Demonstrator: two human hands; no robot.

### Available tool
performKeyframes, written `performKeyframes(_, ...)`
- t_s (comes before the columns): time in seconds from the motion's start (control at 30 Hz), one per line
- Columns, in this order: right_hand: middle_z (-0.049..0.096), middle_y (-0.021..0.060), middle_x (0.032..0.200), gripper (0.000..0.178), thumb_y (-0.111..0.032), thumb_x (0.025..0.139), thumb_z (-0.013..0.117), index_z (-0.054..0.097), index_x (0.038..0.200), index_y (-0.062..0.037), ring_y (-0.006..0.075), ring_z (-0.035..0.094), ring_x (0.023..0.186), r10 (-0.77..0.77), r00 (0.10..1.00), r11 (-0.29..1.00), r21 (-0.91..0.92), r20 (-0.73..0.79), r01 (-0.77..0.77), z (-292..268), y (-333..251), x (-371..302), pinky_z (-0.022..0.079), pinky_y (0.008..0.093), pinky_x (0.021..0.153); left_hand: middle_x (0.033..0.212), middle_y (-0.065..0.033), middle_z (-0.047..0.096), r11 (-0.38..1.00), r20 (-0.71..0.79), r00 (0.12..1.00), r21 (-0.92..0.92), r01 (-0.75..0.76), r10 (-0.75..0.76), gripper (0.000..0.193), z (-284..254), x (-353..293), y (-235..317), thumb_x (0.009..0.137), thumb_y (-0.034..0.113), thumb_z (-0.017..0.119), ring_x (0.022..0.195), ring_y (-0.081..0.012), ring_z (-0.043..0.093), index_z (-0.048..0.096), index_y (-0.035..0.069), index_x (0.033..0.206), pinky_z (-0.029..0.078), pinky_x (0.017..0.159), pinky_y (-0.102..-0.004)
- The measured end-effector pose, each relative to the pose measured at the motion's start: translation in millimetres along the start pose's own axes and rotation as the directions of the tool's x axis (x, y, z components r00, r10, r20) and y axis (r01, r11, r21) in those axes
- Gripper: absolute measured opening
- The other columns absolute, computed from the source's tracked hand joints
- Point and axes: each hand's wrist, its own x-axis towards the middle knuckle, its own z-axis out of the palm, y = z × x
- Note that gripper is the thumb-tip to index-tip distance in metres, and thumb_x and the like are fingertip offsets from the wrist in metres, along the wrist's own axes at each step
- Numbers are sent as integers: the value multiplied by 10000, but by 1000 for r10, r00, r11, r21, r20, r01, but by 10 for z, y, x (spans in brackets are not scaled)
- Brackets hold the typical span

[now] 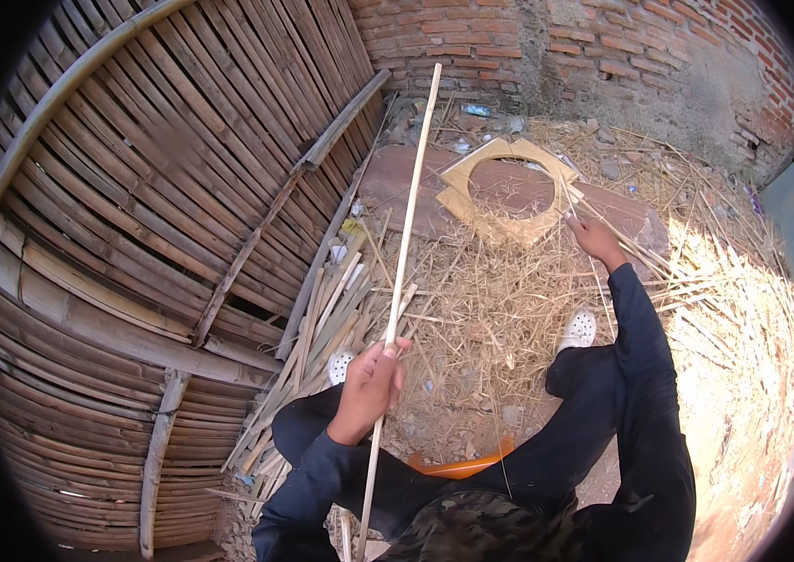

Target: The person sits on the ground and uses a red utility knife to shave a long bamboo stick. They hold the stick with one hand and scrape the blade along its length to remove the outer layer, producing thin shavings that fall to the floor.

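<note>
My left hand is closed around a long, pale bamboo strip. The strip slants from beside my lap up past the far board. Stretched forward, my right hand is closed, with a thin pale piece at its fingertips whose kind I cannot make out. A narrow sliver hangs below that hand. Just beyond it, to the left, a yellowish wooden board with a round hole leans above a flat reddish-brown slab.
Bamboo shavings cover the ground between my feet. Split bamboo strips are heaped along the slatted bamboo wall at left. A brick wall closes the far side. An orange curved piece lies between my legs.
</note>
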Motion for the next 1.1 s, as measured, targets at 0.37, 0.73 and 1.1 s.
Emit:
performKeyframes(0.37,582,137,530,576,-613,853,557,630,639,-83,333,605,502,-573,819,810,129,-28,572,121,-2193,-1263,454,433,482,668,75,427,969,175,984,-238,60,-18,239,218,642,53,1011,217,483,533,-11,347,569,86,1192,268,477,-178)
performKeyframes(0.73,561,88,472,581,-671,785,602,665,624,-117,280,584,425,-645,764,762,59,-28,645,199,-2325,-1296,446,381,415,556,-21,418,894,-14,965,380,-236,260,238,224,466,77,932,105,540,520,-54,354,626,28,1139,291,479,-269)
performKeyframes(1.1,541,90,451,589,-670,784,607,645,584,-117,283,575,418,-571,814,816,34,-106,577,266,-2220,-997,438,386,407,571,-169,481,858,-16,961,454,-239,276,282,255,367,150,917,110,526,463,-205,476,603,23,1175,362,485,-355)
